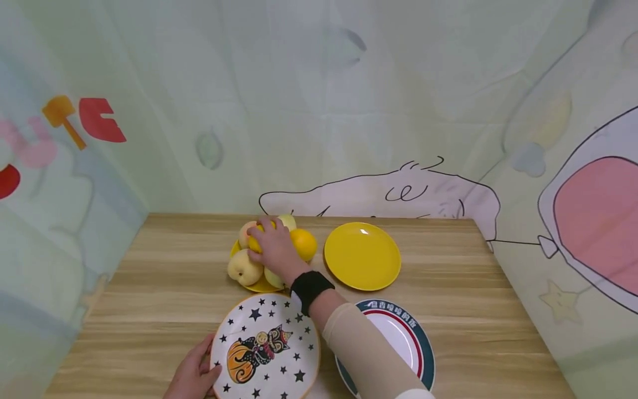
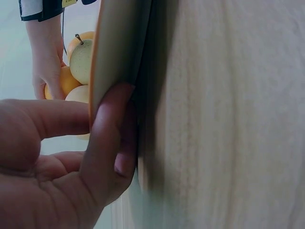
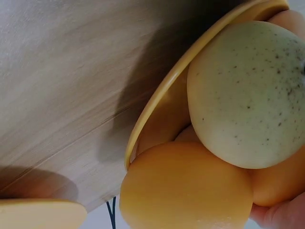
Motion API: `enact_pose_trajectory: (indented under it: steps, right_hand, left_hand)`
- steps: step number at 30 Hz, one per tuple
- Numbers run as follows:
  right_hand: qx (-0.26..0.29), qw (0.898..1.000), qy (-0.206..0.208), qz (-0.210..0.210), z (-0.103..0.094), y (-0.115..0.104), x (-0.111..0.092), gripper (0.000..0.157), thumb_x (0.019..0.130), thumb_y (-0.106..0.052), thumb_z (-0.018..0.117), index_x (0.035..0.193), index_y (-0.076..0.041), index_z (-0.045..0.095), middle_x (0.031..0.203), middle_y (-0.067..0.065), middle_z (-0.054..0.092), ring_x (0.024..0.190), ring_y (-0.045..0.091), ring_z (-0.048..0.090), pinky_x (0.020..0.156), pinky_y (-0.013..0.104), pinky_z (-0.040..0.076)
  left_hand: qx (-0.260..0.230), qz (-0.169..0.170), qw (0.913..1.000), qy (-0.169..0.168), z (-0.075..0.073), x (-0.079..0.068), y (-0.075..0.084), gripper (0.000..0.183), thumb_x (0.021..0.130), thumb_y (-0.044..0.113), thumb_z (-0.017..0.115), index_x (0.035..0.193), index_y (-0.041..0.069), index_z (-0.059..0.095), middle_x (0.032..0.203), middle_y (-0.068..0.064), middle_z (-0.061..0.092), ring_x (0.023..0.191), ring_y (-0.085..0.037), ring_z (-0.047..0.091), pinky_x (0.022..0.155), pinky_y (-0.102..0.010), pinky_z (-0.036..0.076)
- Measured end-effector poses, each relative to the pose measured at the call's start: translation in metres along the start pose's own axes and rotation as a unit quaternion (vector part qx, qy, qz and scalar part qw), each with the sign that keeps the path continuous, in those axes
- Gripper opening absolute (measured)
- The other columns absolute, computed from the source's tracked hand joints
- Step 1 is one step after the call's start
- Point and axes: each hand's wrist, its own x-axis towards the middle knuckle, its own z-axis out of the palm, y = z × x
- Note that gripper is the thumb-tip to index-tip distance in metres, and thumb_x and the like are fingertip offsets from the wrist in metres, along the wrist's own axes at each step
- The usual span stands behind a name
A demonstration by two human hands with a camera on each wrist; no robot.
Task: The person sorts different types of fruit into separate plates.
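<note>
My left hand pinches the left rim of a white plate printed with stars, a cat and a pumpkin. In the left wrist view, thumb and fingers lie on either side of the rim. My right hand reaches over the fruit on a yellow plate, its fingers curled round an orange. Right of that hand lies a second orange. A pale pear sits at the front left of the pile. In the right wrist view a speckled green pear partly hides the held orange.
Right of the fruit lies a bare yellow plate. A white plate with a dark teal rim is partly under my right forearm. The wooden table ends at a printed cloth backdrop behind and at both sides.
</note>
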Motion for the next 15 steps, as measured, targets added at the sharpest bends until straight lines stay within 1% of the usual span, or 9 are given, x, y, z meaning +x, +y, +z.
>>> enact_pose_trajectory:
  steps: [2, 4, 8, 12, 15]
  right_hand:
    - [0.003, 1.000, 0.016, -0.013, 0.001, 0.001, -0.002, 0.042, 0.100, -0.042, 0.062, 0.138, -0.026, 0.057, 0.149, 0.006, 0.046, 0.140, 0.034, 0.039, 0.115, 0.048, 0.040]
    - [0.011, 0.999, 0.034, -0.027, 0.000, 0.003, -0.004, 0.040, 0.098, -0.040, 0.064, 0.136, -0.026, 0.059, 0.149, 0.006, 0.047, 0.138, 0.034, 0.040, 0.114, 0.048, 0.040]
    - [0.017, 0.997, 0.061, -0.050, -0.008, 0.003, -0.007, 0.039, 0.096, -0.037, 0.066, 0.133, -0.027, 0.061, 0.147, 0.004, 0.049, 0.136, 0.032, 0.042, 0.116, 0.045, 0.039]
    - [0.034, 0.995, 0.063, -0.076, -0.021, -0.003, -0.016, 0.036, 0.095, -0.036, 0.067, 0.130, -0.026, 0.064, 0.144, 0.004, 0.051, 0.136, 0.031, 0.043, 0.117, 0.044, 0.038]
    - [0.038, 0.991, 0.068, -0.113, -0.028, -0.008, -0.028, 0.036, 0.095, -0.036, 0.067, 0.129, -0.024, 0.065, 0.142, 0.004, 0.054, 0.135, 0.030, 0.045, 0.118, 0.043, 0.038]
  left_hand:
    - [-0.003, 0.005, 1.0000, -0.006, 0.000, 0.001, -0.003, 0.072, 0.090, -0.019, 0.054, 0.154, -0.013, 0.021, 0.137, -0.039, 0.044, 0.086, -0.029, 0.073, 0.064, -0.043, 0.063]
    - [-0.005, 0.003, 1.0000, -0.005, 0.000, 0.001, -0.004, 0.071, 0.090, -0.019, 0.054, 0.154, -0.013, 0.022, 0.135, -0.037, 0.046, 0.086, -0.029, 0.073, 0.063, -0.043, 0.063]
    - [-0.008, 0.004, 1.0000, -0.002, 0.000, 0.002, -0.005, 0.071, 0.090, -0.019, 0.054, 0.153, -0.012, 0.023, 0.131, -0.036, 0.049, 0.083, -0.028, 0.073, 0.061, -0.043, 0.062]
    - [-0.005, 0.003, 1.0000, 0.000, 0.001, 0.003, -0.004, 0.071, 0.090, -0.019, 0.054, 0.153, -0.013, 0.023, 0.131, -0.037, 0.050, 0.082, -0.027, 0.073, 0.061, -0.043, 0.062]
    - [-0.005, 0.003, 1.0000, -0.001, 0.002, 0.003, -0.003, 0.070, 0.091, -0.019, 0.054, 0.153, -0.013, 0.022, 0.129, -0.038, 0.051, 0.081, -0.028, 0.073, 0.061, -0.043, 0.062]
